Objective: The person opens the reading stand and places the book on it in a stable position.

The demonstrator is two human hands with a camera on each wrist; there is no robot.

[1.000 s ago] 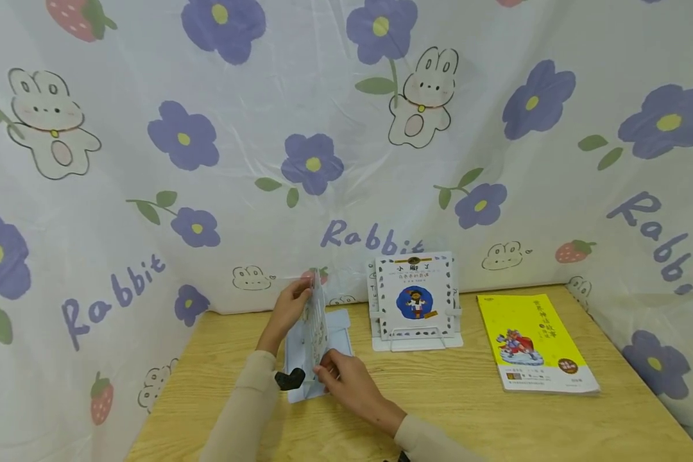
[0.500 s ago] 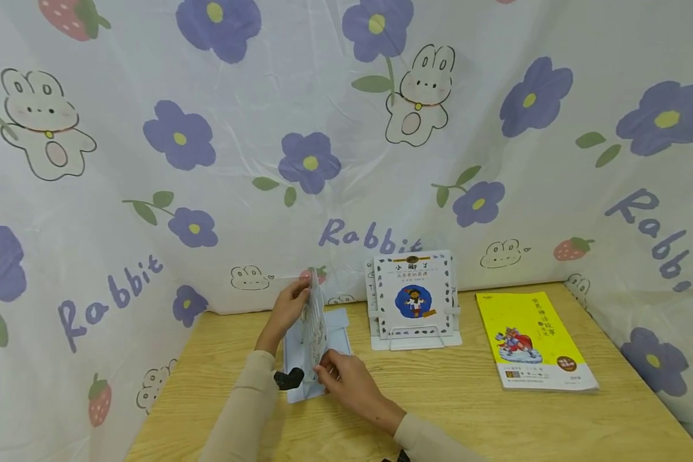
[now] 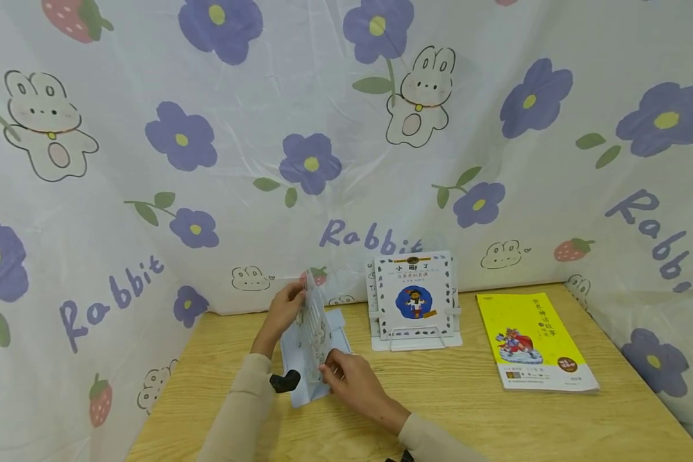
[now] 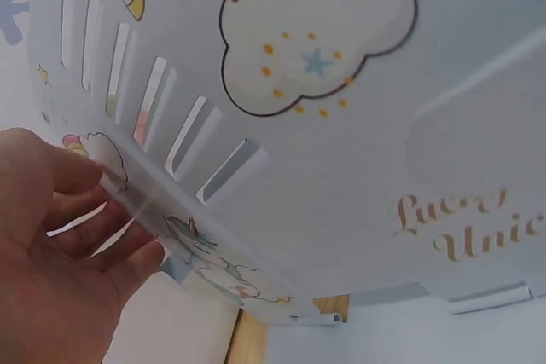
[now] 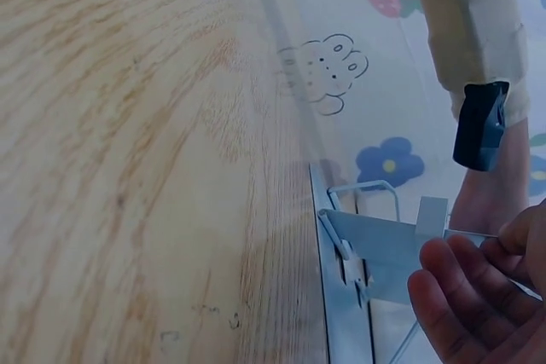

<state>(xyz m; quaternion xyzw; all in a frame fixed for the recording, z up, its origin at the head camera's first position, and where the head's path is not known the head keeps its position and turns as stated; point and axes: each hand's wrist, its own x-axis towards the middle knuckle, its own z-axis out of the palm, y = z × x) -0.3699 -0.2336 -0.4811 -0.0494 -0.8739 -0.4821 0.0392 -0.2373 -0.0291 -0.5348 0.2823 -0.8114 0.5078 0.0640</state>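
A pale blue metal book stand stands left of the table's middle, its slotted panel raised from a flat base and seen nearly edge-on. Unicorn and cloud prints cover the panel in the left wrist view. My left hand grips the panel's far upper edge, thumb on one face and fingers behind. At the near edge of the panel, my right hand pinches the side between thumb and curled fingers. The right wrist view shows a small side clip beside the right fingertips and a hinged wire leg.
Right of the stand, a second white book stand holds an upright picture book. A yellow book lies flat at the table's right. Behind the wooden table hangs a rabbit-and-flower cloth.
The panel's top has swung slightly left with my left hand, and its printed face now shows a little more. The base has turned slightly on the table. My right hand stays at the near edge.
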